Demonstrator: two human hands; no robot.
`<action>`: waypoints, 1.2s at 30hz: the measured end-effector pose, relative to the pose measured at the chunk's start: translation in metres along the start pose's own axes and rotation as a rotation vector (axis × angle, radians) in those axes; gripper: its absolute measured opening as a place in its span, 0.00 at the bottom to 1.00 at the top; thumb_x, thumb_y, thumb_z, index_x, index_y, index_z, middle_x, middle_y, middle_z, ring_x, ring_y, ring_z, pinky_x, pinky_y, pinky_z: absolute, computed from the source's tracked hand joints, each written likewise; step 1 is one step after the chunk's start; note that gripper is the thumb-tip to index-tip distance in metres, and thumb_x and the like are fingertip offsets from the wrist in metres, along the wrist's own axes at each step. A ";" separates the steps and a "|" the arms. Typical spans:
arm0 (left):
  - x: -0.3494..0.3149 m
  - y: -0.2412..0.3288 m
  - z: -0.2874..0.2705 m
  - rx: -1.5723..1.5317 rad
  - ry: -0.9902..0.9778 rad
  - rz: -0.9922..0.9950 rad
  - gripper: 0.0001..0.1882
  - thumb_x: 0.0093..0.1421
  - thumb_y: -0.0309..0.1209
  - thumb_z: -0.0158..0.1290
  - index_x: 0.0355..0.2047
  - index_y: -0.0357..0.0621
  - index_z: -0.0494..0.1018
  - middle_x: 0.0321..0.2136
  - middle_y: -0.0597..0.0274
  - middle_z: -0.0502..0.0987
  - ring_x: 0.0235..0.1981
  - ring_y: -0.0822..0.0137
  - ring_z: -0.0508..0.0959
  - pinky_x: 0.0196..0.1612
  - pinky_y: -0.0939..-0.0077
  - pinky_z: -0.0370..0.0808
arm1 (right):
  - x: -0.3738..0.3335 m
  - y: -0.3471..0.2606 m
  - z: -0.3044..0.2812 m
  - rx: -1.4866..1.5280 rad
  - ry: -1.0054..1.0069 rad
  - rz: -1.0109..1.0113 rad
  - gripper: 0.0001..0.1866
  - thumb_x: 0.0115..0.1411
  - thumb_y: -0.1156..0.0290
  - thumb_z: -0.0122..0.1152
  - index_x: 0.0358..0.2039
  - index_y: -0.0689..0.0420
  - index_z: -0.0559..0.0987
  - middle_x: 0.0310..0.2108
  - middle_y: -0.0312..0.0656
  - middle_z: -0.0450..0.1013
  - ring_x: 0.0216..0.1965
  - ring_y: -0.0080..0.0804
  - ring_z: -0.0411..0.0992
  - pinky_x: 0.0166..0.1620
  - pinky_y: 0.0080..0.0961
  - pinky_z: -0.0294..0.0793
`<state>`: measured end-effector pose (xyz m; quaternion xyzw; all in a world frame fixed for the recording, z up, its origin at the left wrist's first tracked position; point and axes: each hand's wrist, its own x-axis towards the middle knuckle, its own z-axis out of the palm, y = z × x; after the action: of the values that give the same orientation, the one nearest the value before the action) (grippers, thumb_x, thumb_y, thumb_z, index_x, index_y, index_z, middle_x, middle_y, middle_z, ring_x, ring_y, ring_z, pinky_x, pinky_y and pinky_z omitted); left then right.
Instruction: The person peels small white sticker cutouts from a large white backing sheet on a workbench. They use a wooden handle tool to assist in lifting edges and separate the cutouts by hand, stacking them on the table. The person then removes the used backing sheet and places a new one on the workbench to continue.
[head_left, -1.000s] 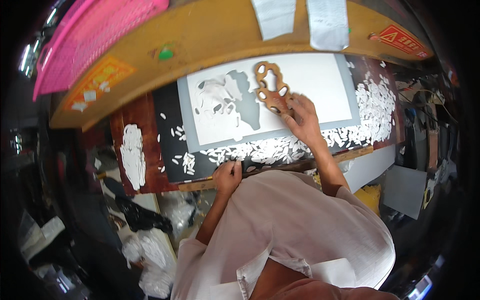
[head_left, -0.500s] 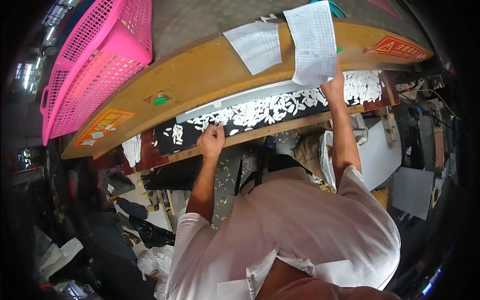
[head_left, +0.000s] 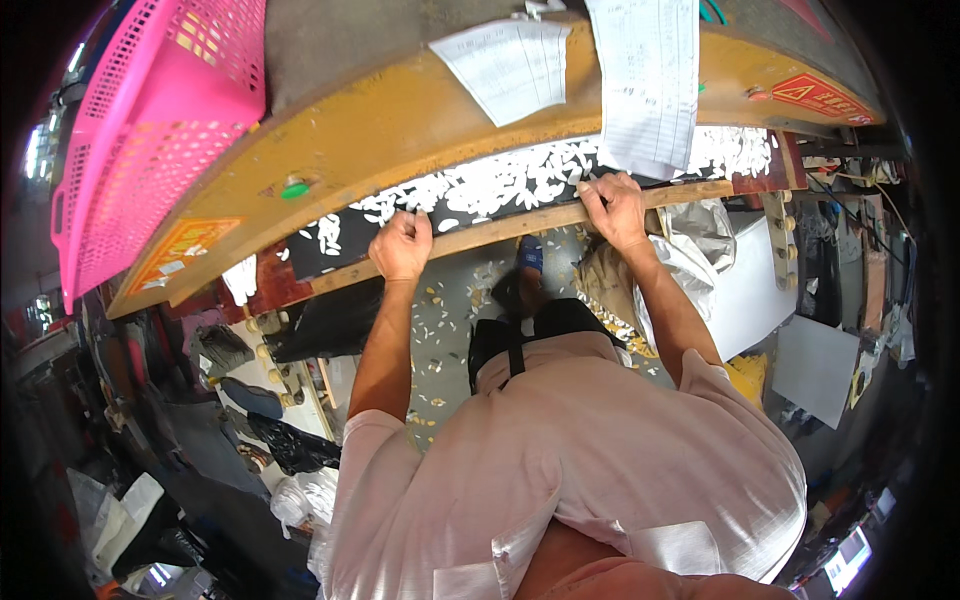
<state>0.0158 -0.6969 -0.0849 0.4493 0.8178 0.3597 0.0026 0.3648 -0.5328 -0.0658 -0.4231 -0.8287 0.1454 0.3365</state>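
Many white leaf-shaped pieces (head_left: pixel 500 180) lie scattered over a black sheet (head_left: pixel 345 250) beneath a yellow machine beam (head_left: pixel 400 125). My left hand (head_left: pixel 402 247) is closed at the sheet's front edge, left of the main pile, its fingertips by the pieces. To the right, my right hand (head_left: pixel 620 212) is also closed at the front edge, with the thumb and fingers bent together next to the pieces. Whatever either hand pinches is too small or hidden to make out. A wooden strip (head_left: pixel 500 232) runs along the front, below the sheet.
A pink plastic basket (head_left: pixel 165 150) stands on the left end of the beam. Two papers, a smaller sheet (head_left: pixel 510 70) and a longer sheet (head_left: pixel 650 85), hang over its front. On the beam are a green button (head_left: pixel 295 188) and a red warning label (head_left: pixel 820 98). Scraps litter the floor (head_left: pixel 440 340).
My right hand has come down and left from beside the longer paper to the sheet's front edge. My left hand stays near the pile's left end. The view has shifted slightly.
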 end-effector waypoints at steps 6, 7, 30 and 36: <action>-0.004 0.005 -0.002 0.020 0.022 -0.019 0.17 0.61 0.44 0.63 0.21 0.48 0.77 0.19 0.60 0.82 0.24 0.51 0.82 0.30 0.56 0.77 | 0.002 -0.003 -0.010 0.113 -0.047 0.014 0.16 0.68 0.59 0.66 0.29 0.59 0.86 0.28 0.44 0.79 0.35 0.48 0.74 0.46 0.43 0.72; -0.007 0.005 -0.004 -0.005 0.033 -0.010 0.17 0.61 0.44 0.64 0.21 0.48 0.77 0.19 0.60 0.81 0.23 0.51 0.82 0.30 0.57 0.77 | -0.001 -0.003 -0.011 0.108 -0.064 0.024 0.16 0.68 0.59 0.65 0.29 0.59 0.86 0.28 0.44 0.79 0.35 0.48 0.74 0.46 0.43 0.72; -0.196 0.108 0.029 -0.480 -0.072 0.436 0.13 0.56 0.27 0.61 0.17 0.44 0.72 0.17 0.55 0.77 0.19 0.50 0.79 0.23 0.57 0.73 | -0.089 -0.112 -0.012 -0.052 -0.299 -0.145 0.35 0.48 0.64 0.79 0.60 0.46 0.84 0.57 0.47 0.77 0.53 0.51 0.74 0.56 0.43 0.78; -0.221 0.123 0.018 -0.431 -0.110 0.426 0.13 0.57 0.32 0.63 0.18 0.45 0.75 0.17 0.60 0.77 0.18 0.53 0.78 0.23 0.58 0.74 | -0.051 -0.095 -0.082 0.799 -0.389 0.503 0.34 0.54 0.71 0.75 0.64 0.55 0.82 0.42 0.37 0.83 0.34 0.21 0.76 0.40 0.20 0.79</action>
<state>0.2439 -0.8075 -0.0963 0.6186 0.6085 0.4925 0.0664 0.3845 -0.6337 0.0222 -0.4127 -0.6281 0.6037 0.2659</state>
